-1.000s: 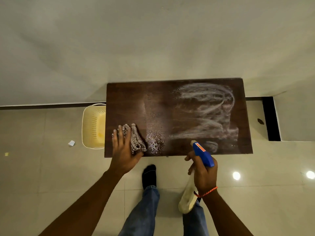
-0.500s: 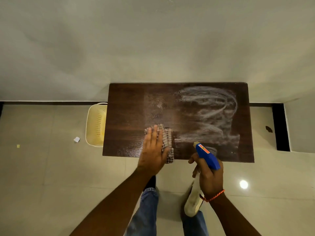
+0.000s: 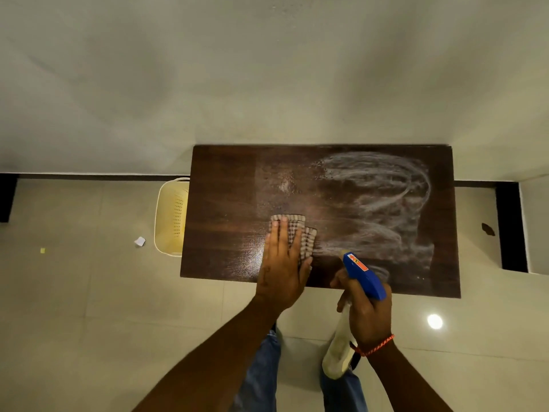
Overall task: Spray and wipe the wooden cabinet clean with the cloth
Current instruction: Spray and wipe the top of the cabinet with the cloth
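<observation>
The dark wooden cabinet top (image 3: 225, 203) stands against the pale wall. White smeared streaks (image 3: 380, 203) cover its right half, and wet droplets glisten near the middle. My left hand (image 3: 282, 263) presses flat with straight fingers on a folded checked cloth (image 3: 300, 233) near the cabinet's front middle. My right hand (image 3: 365, 313) grips a spray bottle (image 3: 362, 275) with a blue trigger head, held just at the front edge, right of the cloth. The bottle's pale body hangs below my wrist.
A cream perforated basket (image 3: 170, 217) sits on the tiled floor at the cabinet's left side. Small paper scraps (image 3: 139, 241) lie on the floor further left. A dark gap (image 3: 509, 227) opens in the wall on the right. My jeans-clad legs (image 3: 261, 379) stand before the cabinet.
My left hand slid the cloth from the cabinet's front left corner rightward to the front middle, then slightly away from me. The right hand with the spray bottle stayed about where it was.
</observation>
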